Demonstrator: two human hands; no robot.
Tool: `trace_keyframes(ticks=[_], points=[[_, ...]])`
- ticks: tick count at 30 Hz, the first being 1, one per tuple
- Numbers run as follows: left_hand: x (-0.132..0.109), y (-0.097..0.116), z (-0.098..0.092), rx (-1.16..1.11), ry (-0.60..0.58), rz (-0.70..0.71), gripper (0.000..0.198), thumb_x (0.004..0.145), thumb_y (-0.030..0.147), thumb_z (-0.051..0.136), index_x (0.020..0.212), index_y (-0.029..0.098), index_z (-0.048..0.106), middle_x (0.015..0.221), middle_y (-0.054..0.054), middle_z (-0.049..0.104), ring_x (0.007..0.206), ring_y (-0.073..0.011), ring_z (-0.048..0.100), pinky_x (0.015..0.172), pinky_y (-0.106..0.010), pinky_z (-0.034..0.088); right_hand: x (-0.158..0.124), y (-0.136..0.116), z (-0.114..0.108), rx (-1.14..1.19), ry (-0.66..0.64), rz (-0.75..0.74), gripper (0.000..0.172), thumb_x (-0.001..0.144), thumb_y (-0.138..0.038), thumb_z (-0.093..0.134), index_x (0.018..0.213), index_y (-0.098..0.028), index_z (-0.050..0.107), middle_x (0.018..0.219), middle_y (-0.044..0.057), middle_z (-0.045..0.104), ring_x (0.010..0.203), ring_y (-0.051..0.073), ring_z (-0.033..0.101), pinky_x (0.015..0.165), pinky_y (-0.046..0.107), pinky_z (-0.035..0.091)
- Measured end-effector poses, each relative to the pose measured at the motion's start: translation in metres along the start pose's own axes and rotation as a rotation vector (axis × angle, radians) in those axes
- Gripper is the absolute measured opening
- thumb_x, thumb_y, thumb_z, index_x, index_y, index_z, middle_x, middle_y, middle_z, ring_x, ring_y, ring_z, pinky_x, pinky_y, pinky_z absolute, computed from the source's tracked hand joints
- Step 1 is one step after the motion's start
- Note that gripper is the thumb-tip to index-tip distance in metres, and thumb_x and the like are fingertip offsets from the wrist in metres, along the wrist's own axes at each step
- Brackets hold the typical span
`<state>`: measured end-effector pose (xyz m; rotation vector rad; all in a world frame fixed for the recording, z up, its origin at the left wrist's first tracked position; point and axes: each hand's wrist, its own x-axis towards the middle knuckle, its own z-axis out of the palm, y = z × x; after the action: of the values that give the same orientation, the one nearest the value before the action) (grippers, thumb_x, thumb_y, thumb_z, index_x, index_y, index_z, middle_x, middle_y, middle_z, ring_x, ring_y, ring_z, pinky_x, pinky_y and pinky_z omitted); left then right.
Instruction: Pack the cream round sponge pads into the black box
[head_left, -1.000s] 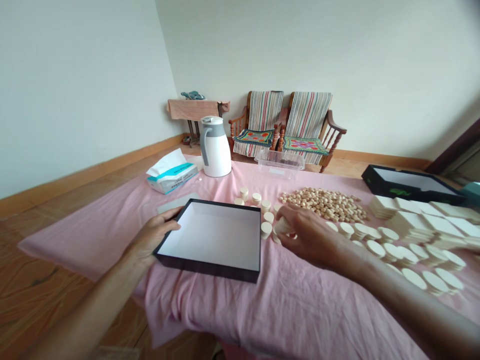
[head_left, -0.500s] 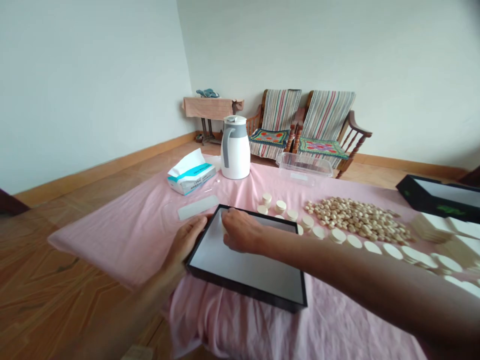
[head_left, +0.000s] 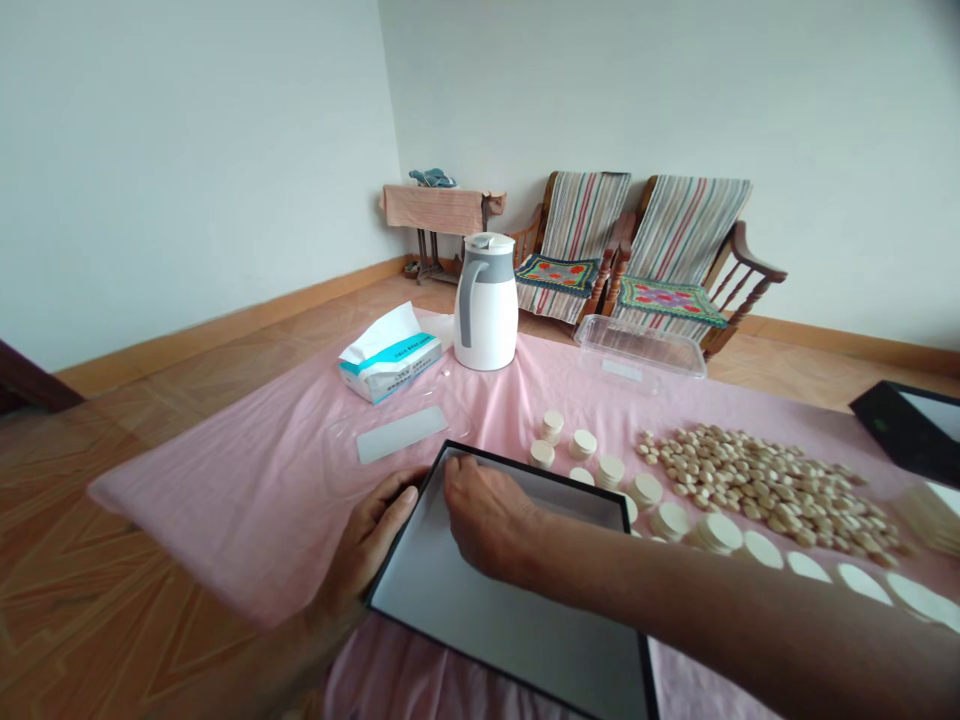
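A wood-block floor [head_left: 150, 380] surrounds a desk [head_left: 247, 480] draped in wrinkled pink cloth, and two striped armchairs [head_left: 675, 240] stand by the far wall. On the cloth sit a glossy white jug [head_left: 487, 310], a soft tissue pack [head_left: 390, 355], a clear plastic tub [head_left: 641, 345], short stacks of cream discs [head_left: 611, 470] and a heap of beige pellets [head_left: 757, 480] (nuts or beads, hard to say). At the near edge lies a shallow black box [head_left: 510, 610], matte white inside. The left hand [head_left: 367, 545] clasps its left rim. The right hand [head_left: 487, 515] rests in its far-left corner, fingers curled down; I cannot tell whether they hold anything.
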<state>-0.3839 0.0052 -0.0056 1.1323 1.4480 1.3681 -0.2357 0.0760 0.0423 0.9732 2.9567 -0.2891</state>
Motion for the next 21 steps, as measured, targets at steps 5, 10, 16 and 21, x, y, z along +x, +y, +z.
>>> trace_keyframes(ticks=[5, 10, 16, 21], points=[[-0.002, 0.005, 0.002, 0.027, 0.016, 0.012, 0.043, 0.082, 0.043, 0.055, 0.115, 0.015, 0.062, 0.112, -0.009, 0.066, 0.103, -0.0257, 0.060, 0.081, -0.030, 0.050, 0.004, -0.005, 0.001, -0.078, 0.054, 0.021, 0.034, 0.068, -0.004, 0.051, 0.102, -0.006, 0.051, 0.092, 0.016, 0.058, 0.075, 0.023, 0.061, 0.058, 0.032, 0.052], [-0.004, 0.008, 0.004, 0.052, 0.041, 0.026, 0.039, 0.082, 0.040, 0.055, 0.112, 0.016, 0.064, 0.111, -0.008, 0.067, 0.105, -0.0255, 0.059, 0.084, -0.030, 0.050, 0.007, -0.008, 0.006, -0.049, 0.062, 0.068, 0.033, 0.070, -0.005, 0.052, 0.103, -0.007, 0.050, 0.094, 0.016, 0.058, 0.075, 0.023, 0.061, 0.059, 0.032, 0.051], [-0.003, 0.005, 0.002, 0.042, -0.022, 0.041, 0.038, 0.086, 0.038, 0.051, 0.116, 0.017, 0.059, 0.118, -0.006, 0.063, 0.106, -0.0222, 0.057, 0.082, -0.027, 0.048, -0.020, -0.007, -0.003, -0.013, 0.131, 0.133, 0.027, 0.078, -0.017, 0.053, 0.104, -0.009, 0.050, 0.096, 0.015, 0.060, 0.079, 0.023, 0.062, 0.064, 0.031, 0.049], [-0.003, 0.004, 0.004, -0.001, -0.044, 0.027, 0.039, 0.088, 0.040, 0.049, 0.118, 0.017, 0.056, 0.121, -0.006, 0.061, 0.110, -0.0232, 0.056, 0.080, -0.026, 0.048, -0.044, 0.000, -0.013, -0.010, -0.022, 0.261, 0.016, 0.081, -0.023, 0.049, 0.089, -0.012, 0.058, 0.084, 0.013, 0.066, 0.075, 0.025, 0.064, 0.061, 0.032, 0.046]])
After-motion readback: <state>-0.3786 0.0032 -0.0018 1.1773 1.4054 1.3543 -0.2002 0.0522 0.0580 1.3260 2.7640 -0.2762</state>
